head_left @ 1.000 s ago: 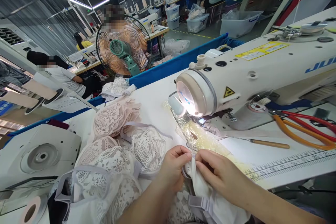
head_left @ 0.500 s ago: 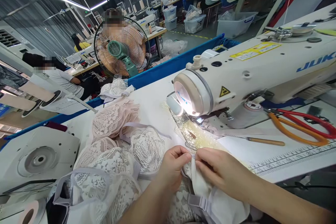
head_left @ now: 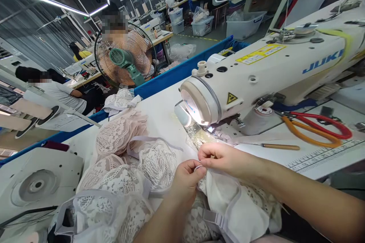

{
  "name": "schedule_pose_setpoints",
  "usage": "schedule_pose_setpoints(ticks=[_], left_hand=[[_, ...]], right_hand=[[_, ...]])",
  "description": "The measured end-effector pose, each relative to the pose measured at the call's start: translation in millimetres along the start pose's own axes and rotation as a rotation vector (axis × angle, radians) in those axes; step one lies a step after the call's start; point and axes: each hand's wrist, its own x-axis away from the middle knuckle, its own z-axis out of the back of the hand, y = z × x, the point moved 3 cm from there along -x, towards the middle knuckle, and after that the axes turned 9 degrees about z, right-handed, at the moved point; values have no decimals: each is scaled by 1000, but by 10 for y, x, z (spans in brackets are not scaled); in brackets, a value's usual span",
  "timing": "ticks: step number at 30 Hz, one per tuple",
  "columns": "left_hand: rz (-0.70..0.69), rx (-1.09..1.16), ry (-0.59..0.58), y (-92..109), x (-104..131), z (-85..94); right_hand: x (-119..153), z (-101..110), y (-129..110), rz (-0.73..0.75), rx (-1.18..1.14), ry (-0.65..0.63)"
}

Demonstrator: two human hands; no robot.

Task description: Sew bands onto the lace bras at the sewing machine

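Observation:
A white bra with lace and a pale lilac strap hangs over the front of the table, beneath my hands. My left hand pinches its edge between thumb and forefinger. Just above and to the right, my right hand is closed in a pinch at the same edge, touching or almost touching the left fingertips; the exact bit it grips is hidden. Beyond both hands stands the lit head of a sewing machine. More white lace bras lie in a heap left of my hands.
Pink lace cups are stacked at the back left. Orange-and-red-handled scissors and a wooden-handled awl lie on the right. A second machine is at the left edge. A fan and several people are beyond the blue cloth trough.
My right hand has moved up and slightly left, now over the left fingertips, baring more of the bra. The whole view has shifted a little. The left hand keeps its pinch.

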Motion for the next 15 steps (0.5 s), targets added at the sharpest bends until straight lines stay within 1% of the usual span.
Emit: schedule_pose_setpoints(ticks=[1, 2, 5, 7, 9, 12, 15], left_hand=[[6, -1, 2, -2, 0, -2], [11, -6, 6, -5, 1, -2], [34, -37, 16, -24, 5, -7], [53, -46, 25, -37, 6, -13], [62, -35, 36, -40, 6, -19], [71, -13, 37, -26, 7, -32], [87, -6, 32, -14, 11, -34]], right_hand=[[-13, -2, 16, 6, -27, 14], [-28, 5, 39, 4, -56, 58], [-74, 50, 148, -45, -168, 282], [-88, 67, 221, -67, -229, 386], [-67, 62, 272, -95, -335, 435], [36, 47, 287, -153, -541, 475], [176, 81, 249, -133, -675, 509]])
